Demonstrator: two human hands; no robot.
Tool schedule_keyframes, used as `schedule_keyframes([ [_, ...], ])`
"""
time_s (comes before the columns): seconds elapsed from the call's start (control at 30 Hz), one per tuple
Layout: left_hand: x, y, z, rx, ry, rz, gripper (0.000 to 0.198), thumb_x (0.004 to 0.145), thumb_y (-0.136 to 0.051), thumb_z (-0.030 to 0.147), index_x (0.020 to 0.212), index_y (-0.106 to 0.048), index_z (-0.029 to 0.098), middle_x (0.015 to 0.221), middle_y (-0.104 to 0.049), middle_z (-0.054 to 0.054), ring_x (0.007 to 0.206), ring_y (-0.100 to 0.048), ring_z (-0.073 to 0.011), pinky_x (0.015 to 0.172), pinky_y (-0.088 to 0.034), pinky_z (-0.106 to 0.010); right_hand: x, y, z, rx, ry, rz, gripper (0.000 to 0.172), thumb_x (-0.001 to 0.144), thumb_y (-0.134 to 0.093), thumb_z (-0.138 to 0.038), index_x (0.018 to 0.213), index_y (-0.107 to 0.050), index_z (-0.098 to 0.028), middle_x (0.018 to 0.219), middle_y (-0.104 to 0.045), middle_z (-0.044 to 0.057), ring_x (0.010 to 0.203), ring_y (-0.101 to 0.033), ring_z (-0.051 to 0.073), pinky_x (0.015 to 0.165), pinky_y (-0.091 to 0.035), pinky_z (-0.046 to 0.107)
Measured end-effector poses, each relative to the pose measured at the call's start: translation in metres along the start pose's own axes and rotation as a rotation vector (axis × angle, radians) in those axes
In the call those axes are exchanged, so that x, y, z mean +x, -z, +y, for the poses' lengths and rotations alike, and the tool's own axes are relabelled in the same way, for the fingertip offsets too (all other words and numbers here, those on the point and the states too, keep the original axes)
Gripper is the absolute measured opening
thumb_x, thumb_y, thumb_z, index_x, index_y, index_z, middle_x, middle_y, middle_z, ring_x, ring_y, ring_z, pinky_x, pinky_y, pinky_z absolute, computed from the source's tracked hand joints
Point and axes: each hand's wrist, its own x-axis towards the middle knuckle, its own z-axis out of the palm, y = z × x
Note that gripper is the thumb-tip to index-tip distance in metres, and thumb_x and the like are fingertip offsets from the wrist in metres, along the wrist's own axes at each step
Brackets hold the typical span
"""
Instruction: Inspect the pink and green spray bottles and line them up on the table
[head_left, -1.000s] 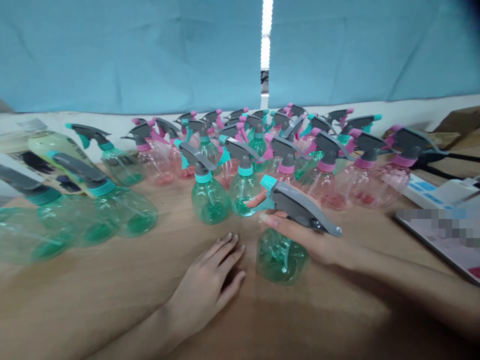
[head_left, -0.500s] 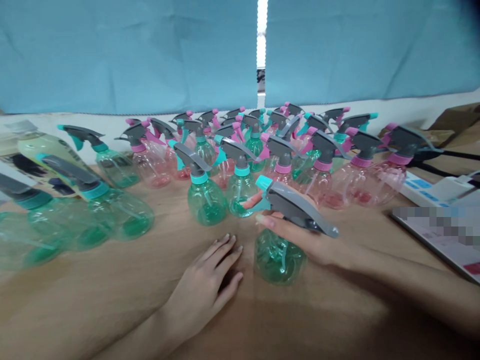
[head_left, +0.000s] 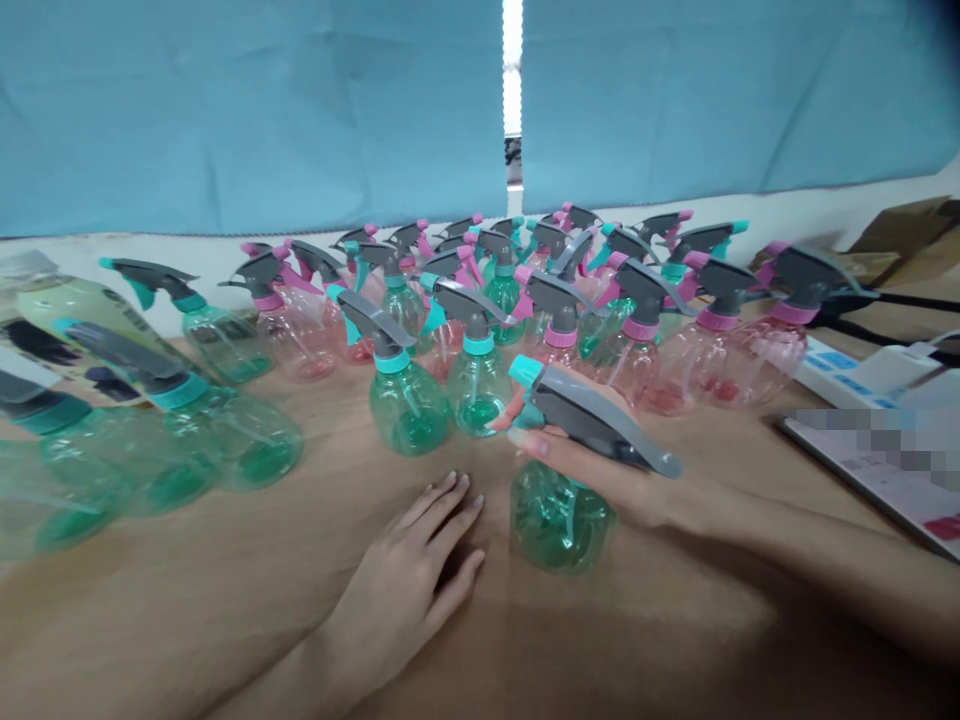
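green spray btl [head_left: 561,530] held upright, neck gripped by R hand [head_left: 622,485], nozzle [head_left: 525,372] aimed L; L hand [head_left: 397,570] nearby, fingers slightly spread

The right hand [head_left: 611,475] grips a green spray bottle [head_left: 559,535]; left of it, the left hand [head_left: 405,565] rests palm-down; behind it stand pink bottles [head_left: 664,388].

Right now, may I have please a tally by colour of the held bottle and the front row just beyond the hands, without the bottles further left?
Green: 3 (held bottle, two row bottles)
Pink: 4 (pink bottles)
Total: 7
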Motion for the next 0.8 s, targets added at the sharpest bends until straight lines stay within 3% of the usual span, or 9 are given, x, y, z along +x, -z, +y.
schedule_keyframes([
  [0.2,0.0,0.0,0.0,0.007,-0.003,-0.004,0.037,0.099,-0.042,0.029,0.131,-0.052,0.013,0.138,-0.052,-0.01,0.129,-0.045,-0.0246,0.104,-0.04,-0.043,-0.002,0.003,-0.005,-0.068,-0.022,0.019,0.023,0.085,-0.057,-0.031,0.071,-0.042,-0.023,0.069,-0.049,-0.003,0.067,-0.051,0.013,0.06,-0.04,0.026],
  [0.57,-0.001,-0.003,-0.001,-0.003,-0.007,0.022,0.037,0.098,-0.043,0.029,0.13,-0.052,0.014,0.137,-0.053,-0.011,0.128,-0.046,-0.0256,0.104,-0.041,-0.044,-0.001,0.004,-0.001,-0.059,0.007,0.013,0.026,0.086,-0.057,-0.035,0.069,-0.043,-0.022,0.068,-0.041,-0.005,0.06,-0.039,0.01,0.055,-0.036,0.025],
  [0.8,-0.001,0.0,0.0,-0.009,-0.004,0.013,0.037,0.098,-0.042,0.028,0.131,-0.052,0.013,0.138,-0.053,-0.011,0.129,-0.045,-0.0253,0.104,-0.04,-0.044,0.0,0.0,0.005,-0.026,0.016,0.038,0.014,0.084,-0.06,-0.034,0.091,-0.058,-0.022,0.075,-0.055,-0.002,0.066,-0.055,0.012,0.06,-0.045,0.026],
])
